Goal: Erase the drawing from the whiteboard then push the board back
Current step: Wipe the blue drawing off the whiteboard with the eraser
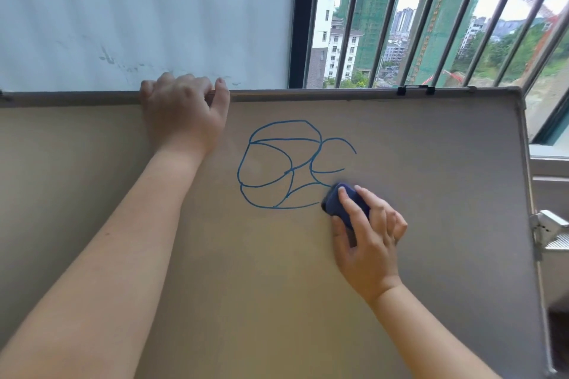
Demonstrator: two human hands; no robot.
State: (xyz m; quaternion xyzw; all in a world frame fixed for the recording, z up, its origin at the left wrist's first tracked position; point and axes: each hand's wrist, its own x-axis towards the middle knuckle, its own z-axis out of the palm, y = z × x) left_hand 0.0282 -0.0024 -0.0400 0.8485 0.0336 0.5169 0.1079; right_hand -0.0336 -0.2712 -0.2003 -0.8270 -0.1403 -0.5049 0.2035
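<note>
My right hand [366, 237] presses an eraser [340, 203] to the board [431, 138] at the drawing's [286, 163] lower right edge.

My right fingers are clamped around the blue eraser, flat on the board. My left hand [181, 114] is curled tight over the board's top edge, steadying it. The blue line drawing sits in the upper middle of the board, almost whole. To wipe well, I judge I should keep the pad flat, press firmly, and sweep left in overlapping passes. The eraser's long axis runs diagonally, its far end pointing up and left toward the drawing.
</note>
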